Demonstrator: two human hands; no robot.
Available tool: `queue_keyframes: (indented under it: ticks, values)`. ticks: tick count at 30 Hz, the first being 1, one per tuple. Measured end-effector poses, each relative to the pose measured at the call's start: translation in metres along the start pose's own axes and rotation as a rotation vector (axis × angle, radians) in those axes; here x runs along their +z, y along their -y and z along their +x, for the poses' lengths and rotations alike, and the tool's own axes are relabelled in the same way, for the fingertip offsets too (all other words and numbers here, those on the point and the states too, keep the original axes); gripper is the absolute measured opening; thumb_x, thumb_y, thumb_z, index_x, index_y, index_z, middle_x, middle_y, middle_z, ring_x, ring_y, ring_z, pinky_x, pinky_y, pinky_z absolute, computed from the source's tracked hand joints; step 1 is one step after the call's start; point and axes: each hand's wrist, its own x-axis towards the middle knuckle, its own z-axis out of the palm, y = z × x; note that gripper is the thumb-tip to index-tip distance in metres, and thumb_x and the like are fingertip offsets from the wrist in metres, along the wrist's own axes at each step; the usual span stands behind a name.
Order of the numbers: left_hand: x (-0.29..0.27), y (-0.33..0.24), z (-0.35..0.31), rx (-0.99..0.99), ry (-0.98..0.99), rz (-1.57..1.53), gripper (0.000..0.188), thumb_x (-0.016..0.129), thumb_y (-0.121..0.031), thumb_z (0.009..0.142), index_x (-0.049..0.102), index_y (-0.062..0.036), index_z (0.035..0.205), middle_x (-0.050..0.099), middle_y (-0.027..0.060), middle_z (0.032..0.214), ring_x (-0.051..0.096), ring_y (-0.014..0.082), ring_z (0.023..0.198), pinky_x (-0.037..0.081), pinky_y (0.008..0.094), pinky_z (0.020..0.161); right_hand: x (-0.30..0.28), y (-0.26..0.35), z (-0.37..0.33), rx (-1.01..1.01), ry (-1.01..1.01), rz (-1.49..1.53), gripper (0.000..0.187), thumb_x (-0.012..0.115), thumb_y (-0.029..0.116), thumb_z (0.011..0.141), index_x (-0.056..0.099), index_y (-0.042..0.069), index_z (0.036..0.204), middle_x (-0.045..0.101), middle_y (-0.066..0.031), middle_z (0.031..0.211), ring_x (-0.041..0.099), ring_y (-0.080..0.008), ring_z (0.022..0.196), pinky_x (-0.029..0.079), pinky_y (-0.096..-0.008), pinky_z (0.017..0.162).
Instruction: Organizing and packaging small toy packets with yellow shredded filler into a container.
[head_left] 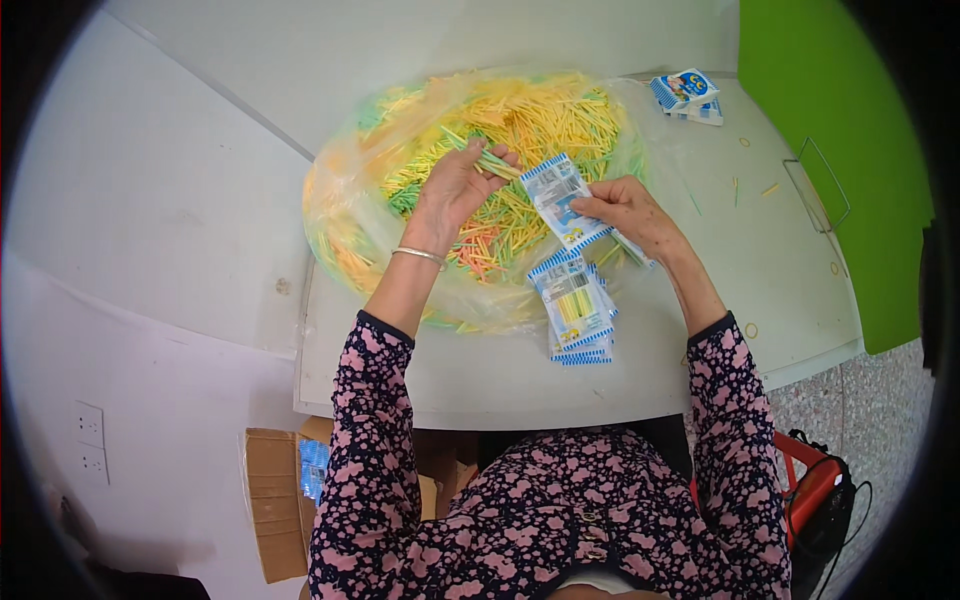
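Note:
My left hand [462, 188] is closed around a small bunch of thin yellow and green sticks [492, 160], above a large clear plastic bag [340, 185]. Inside the open bag lies a heap of similar sticks [545, 115], mostly yellow, with green and orange-red ones. Between thumb and fingers, my right hand [630, 212] grips a blue-and-white packet [552, 196] near the ends of the bunch. Whether the packet's mouth is open, I cannot tell. Just below is an overlapping stack of packets [574, 310]; yellow sticks show through the top one.
More packets [686, 92] lie at the back right of the white table [450, 385]. A few loose sticks [736, 191] and rubber bands [751, 330] are scattered on the right. A green panel [850, 120] with a wire handle borders that side. Below left stands a cardboard box [272, 490].

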Motion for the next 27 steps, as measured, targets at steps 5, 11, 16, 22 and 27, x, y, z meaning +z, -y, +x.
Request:
queue_keyframes:
  ticks: [5,11,16,22,27]
  values:
    - [0.011,-0.018,-0.016,0.096,0.079,0.05,0.011,0.044,-0.01,0.095,0.042,-0.0003,0.099,0.055,0.0184,0.093,0.06,0.0335,0.088,0.052,0.0467,0.08,-0.005,-0.002,0.002,0.011,0.102,-0.02,0.023,0.061,0.02,0.086,0.067,-0.001,0.092,0.063,0.0025,0.075,0.052,-0.0006,0.066,0.042,-0.0178,0.059]
    - [0.024,-0.019,-0.031,0.077,0.181,0.207,0.014,0.045,-0.012,0.095,0.043,0.0011,0.1,0.058,0.0183,0.09,0.062,0.0313,0.082,0.054,0.0445,0.076,0.004,0.012,-0.005,-0.008,0.145,0.075,0.021,0.063,0.02,0.085,0.068,0.001,0.082,0.057,0.006,0.066,0.044,-0.0004,0.059,0.035,-0.0196,0.052]
    - [0.027,-0.014,-0.03,0.145,0.12,0.195,0.017,0.048,-0.014,0.094,0.042,0.0015,0.1,0.058,0.0176,0.089,0.061,0.0302,0.083,0.053,0.0427,0.075,0.002,0.003,-0.001,0.018,0.214,0.049,0.021,0.063,0.021,0.085,0.068,0.0,0.082,0.058,0.0057,0.066,0.044,-0.0006,0.059,0.035,-0.0196,0.053]
    - [0.032,0.001,-0.035,0.216,0.119,0.167,0.018,0.047,-0.015,0.095,0.041,0.0014,0.098,0.057,0.0157,0.088,0.061,0.0288,0.083,0.053,0.0406,0.076,0.001,-0.001,0.002,0.006,0.255,0.029,0.02,0.063,0.021,0.085,0.068,0.001,0.081,0.056,0.0069,0.064,0.043,-0.0004,0.058,0.033,-0.0196,0.053]
    - [0.036,0.0,-0.044,0.273,0.087,0.167,0.017,0.045,-0.016,0.095,0.041,0.0002,0.096,0.057,0.0146,0.088,0.061,0.0278,0.082,0.052,0.0399,0.077,0.002,0.0,-0.001,0.003,0.27,0.028,0.02,0.064,0.021,0.085,0.069,0.002,0.082,0.055,0.0073,0.064,0.042,-0.0001,0.059,0.033,-0.0199,0.053]
